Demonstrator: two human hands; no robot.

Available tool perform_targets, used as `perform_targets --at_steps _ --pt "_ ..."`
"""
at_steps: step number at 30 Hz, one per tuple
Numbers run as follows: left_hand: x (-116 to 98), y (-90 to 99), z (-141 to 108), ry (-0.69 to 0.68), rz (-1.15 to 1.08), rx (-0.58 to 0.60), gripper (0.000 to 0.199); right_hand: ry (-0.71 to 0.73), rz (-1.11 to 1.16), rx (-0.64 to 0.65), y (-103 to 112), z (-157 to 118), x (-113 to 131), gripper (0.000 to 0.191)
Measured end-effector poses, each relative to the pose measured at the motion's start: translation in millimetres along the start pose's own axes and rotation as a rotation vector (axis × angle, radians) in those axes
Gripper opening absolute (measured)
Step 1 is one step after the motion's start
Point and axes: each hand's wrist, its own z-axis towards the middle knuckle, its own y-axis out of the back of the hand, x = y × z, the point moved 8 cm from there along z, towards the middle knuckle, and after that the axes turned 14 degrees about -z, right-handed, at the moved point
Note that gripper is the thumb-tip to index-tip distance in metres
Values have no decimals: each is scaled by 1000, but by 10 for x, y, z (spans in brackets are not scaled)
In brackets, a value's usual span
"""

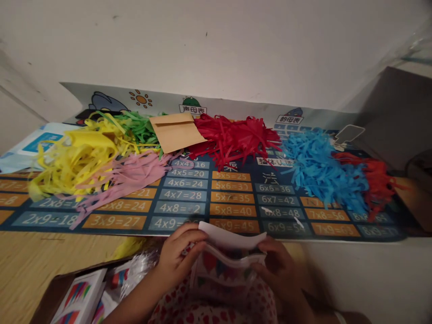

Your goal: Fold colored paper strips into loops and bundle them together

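Pinching a clear packet (224, 270) by its upper corners

Holding it at six o'clock, gripping one corner with the left hand (182, 247), the other with the right hand (278, 263). For good handling, keep both pinches level and light, spreading the edge evenly to avoid creasing the white strip (232, 238). Outward, between seven and eight o'clock, note the brown box (47, 297), holding printed packets (79, 292) and crinkled clear plastic (138, 272). Towards ten o'clock, see the tan envelope (177, 132) between green strips (138, 128) and red strips (236, 137); impossible to tell its contents.
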Motion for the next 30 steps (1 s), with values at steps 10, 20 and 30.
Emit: perform_targets --at_steps 10,20,30 --pt "-52 26 25 -14 76 -21 17 131 -385 121 141 267 390 26" --pt "-107 -54 13 -182 -109 -28 36 290 -394 116 109 311 586 41" --pt "-245 -45 94 -115 -165 -70 5 169 -153 104 61 336 666 15"
